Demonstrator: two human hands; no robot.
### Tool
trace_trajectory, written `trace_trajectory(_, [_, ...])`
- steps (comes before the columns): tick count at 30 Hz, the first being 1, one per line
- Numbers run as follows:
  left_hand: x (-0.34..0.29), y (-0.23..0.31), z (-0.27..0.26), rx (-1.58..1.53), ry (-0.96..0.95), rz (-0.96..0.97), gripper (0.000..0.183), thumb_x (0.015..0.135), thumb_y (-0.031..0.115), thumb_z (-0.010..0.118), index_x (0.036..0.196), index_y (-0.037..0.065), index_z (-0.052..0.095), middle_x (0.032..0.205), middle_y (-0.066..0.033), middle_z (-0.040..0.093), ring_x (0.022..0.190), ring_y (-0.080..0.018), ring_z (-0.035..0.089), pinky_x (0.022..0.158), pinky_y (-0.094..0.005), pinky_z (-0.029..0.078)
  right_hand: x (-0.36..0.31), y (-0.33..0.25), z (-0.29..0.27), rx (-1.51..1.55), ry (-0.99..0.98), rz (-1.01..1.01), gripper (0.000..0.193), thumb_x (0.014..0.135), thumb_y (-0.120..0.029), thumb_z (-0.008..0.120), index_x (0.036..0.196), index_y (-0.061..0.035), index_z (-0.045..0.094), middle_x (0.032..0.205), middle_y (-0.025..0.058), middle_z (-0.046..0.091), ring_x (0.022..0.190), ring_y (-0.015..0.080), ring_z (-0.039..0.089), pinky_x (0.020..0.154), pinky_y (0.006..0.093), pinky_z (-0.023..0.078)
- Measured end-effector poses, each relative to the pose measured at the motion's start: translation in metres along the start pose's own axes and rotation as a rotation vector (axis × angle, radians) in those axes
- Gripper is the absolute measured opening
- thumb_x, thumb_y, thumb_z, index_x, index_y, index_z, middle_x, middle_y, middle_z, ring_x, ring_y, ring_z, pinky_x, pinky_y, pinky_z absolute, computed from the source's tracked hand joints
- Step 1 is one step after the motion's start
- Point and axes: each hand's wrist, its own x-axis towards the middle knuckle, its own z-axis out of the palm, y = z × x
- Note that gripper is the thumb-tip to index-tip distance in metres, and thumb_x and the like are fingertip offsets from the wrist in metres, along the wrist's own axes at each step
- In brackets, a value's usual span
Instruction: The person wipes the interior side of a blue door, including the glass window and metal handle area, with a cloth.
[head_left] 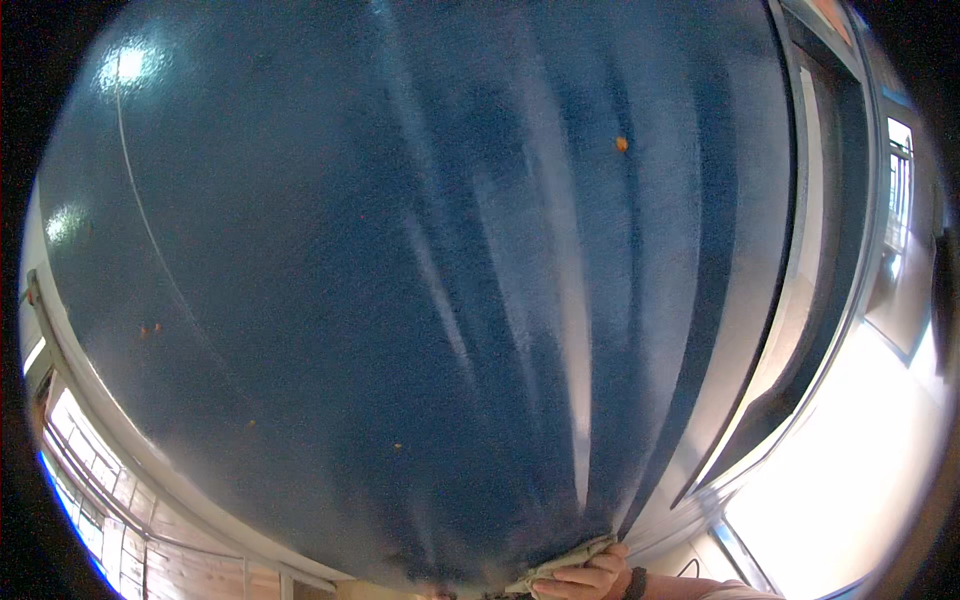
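Right hand (590, 578) presses a cloth (560, 566) at the blue panel's (420, 280) lower edge.

I am seeing a big dark-blue board (400, 260) showing a matt, faintly grainy face, streaked with pale smears and catching two soft glints of light. Its pale frame (790, 330) is looking smooth, like painted metal. My right hand (590, 577) is pressing a soft, crumpled greenish cloth (565, 560) against the board's lower edge.

dark panel (420, 250) fills view, frame (800, 330) rt, seemingly
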Motion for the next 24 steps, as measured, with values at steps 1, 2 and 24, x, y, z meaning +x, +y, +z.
trace_trajectory(1, [0.000, 0.001, 0.002, -0.004, 0.004, -0.006, 0.061, 0.074, 0.040, 0.065, 0.116, 0.004, 0.040, 0.090, -0.0055, 0.047, 0.075, -0.0147, 0.043, 0.063, -0.0282, 0.038, 0.002, 0.000, 0.001, -0.021, 0.014, 0.005, 0.026, 0.077, -0.036, 0.065, 0.100, -0.0247, 0.067, 0.105, -0.0060, 0.053, 0.090, 0.0161, 0.042, 0.074, 0.0316, 0.032])
trace_trajectory(2, [0.000, 0.002, 0.003, -0.007, 0.004, -0.008, 0.063, 0.074, 0.041, 0.066, 0.117, 0.003, 0.040, 0.092, -0.0059, 0.047, 0.078, -0.0152, 0.043, 0.065, -0.0287, 0.038, 0.003, -0.001, 0.001, -0.039, 0.028, 0.009, 0.026, 0.077, -0.037, 0.065, 0.100, -0.0248, 0.067, 0.104, -0.0062, 0.053, 0.090, 0.0159, 0.042, 0.074, 0.0315, 0.032])
trace_trajectory(24, [0.015, 0.074, 0.067, -0.134, -0.184, -0.062, 0.088, 0.068, 0.055, 0.072, 0.129, 0.004, 0.034, 0.120, -0.0084, 0.047, 0.108, -0.0226, 0.048, 0.086, -0.0389, 0.044, 0.014, 0.003, -0.017, -0.062, -0.147, -0.055, 0.020, 0.068, -0.029, 0.075, 0.085, -0.0268, 0.064, 0.094, -0.0061, 0.053, 0.092, 0.0170, 0.044, 0.083, 0.0371, 0.035])
